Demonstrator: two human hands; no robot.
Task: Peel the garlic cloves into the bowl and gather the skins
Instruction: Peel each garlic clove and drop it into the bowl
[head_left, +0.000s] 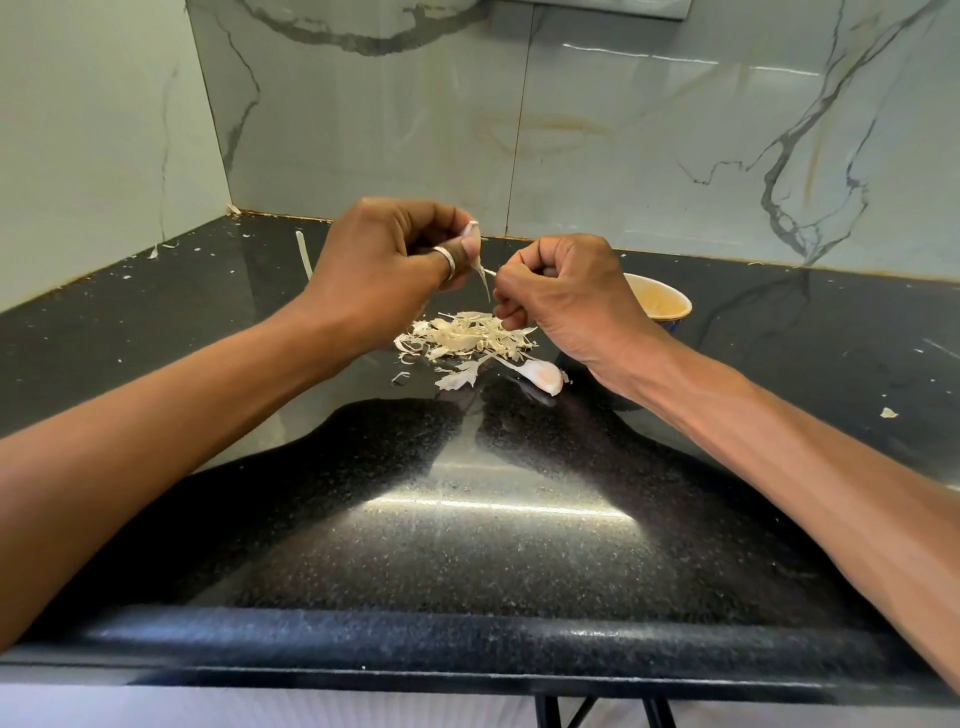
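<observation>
My left hand (384, 260), a ring on one finger, pinches a pale garlic clove (471, 240) above the counter. A thin strip of skin (485, 278) hangs from the clove, and my right hand (566, 296) pinches its other end close by. Below both hands lies a loose pile of papery skins (465, 338). One unpeeled clove (543, 375) rests on the counter at the pile's right edge. A cream-lined bowl (667, 304) stands behind my right hand, which hides much of it; its contents are not visible.
The black speckled counter (493, 519) runs to a rounded front edge near me. Marble wall tiles close off the back and left. A pale strip (304, 254) lies near the back left corner, and small skin scraps (888, 413) dot the counter.
</observation>
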